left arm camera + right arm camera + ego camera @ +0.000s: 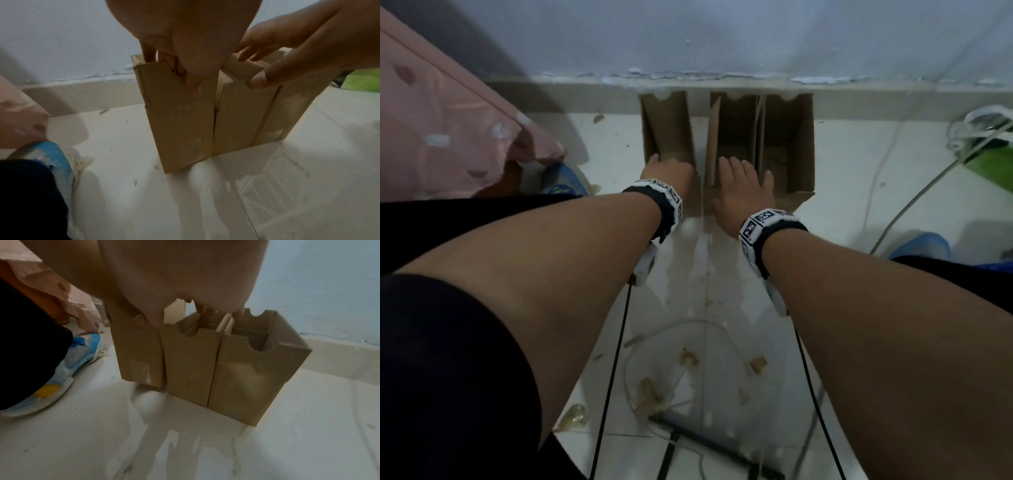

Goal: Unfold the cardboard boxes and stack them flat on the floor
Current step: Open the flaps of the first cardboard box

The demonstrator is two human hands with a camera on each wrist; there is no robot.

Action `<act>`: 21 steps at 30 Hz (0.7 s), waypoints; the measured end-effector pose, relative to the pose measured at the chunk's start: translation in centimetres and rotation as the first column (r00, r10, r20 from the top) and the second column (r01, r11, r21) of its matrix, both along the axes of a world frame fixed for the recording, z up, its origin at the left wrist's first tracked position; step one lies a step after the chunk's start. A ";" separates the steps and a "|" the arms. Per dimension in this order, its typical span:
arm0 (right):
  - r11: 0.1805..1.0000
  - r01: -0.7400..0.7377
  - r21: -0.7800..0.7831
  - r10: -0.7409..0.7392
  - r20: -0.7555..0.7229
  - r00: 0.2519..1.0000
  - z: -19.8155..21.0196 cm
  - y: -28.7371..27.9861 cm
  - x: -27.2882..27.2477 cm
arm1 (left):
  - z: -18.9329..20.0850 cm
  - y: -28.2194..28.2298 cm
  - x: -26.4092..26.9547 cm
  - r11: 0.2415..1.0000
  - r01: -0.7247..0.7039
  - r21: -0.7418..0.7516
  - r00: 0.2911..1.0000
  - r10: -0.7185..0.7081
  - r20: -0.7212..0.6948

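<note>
Three brown open-topped cardboard boxes stand upright in a row on the floor against the wall: left box [667, 130] [180, 121] [139, 356], middle box [732, 130] [236, 121] [189, 366], right box [787, 137] [257, 378]. My left hand [667, 169] [185, 48] grips the near wall of the left box, fingers curled inside and thumb outside. My right hand [743, 185] [298, 40] [185, 280] holds the near wall of the middle box, with its thumb on the notch outside and its fingers reaching down inside.
A pink cloth [431, 120] hangs at the left. Blue shoes [561, 181] [921, 245] flank the boxes. A green object [993, 164] and white cables [914, 202] lie at the right. Tape scraps [650, 394] and a black rod [715, 445] litter the white tiled floor near me.
</note>
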State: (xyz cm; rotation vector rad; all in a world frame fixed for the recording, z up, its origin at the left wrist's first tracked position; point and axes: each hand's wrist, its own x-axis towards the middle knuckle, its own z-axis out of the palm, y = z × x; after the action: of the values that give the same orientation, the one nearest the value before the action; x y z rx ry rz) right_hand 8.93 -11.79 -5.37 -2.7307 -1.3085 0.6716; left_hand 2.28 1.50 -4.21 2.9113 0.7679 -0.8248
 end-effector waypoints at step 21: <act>0.947 -0.031 0.319 0.009 0.072 0.997 25.3 -2.6 -1.4 | 26.9 -5.3 -3.1 0.987 0.108 -0.114 0.922 -0.057 0.383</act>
State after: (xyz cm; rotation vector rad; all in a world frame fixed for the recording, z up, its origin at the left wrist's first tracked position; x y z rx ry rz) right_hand 7.49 -14.43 19.94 -2.4998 -1.3269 0.3305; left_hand -0.77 -3.80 22.72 2.8617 0.5342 -0.2812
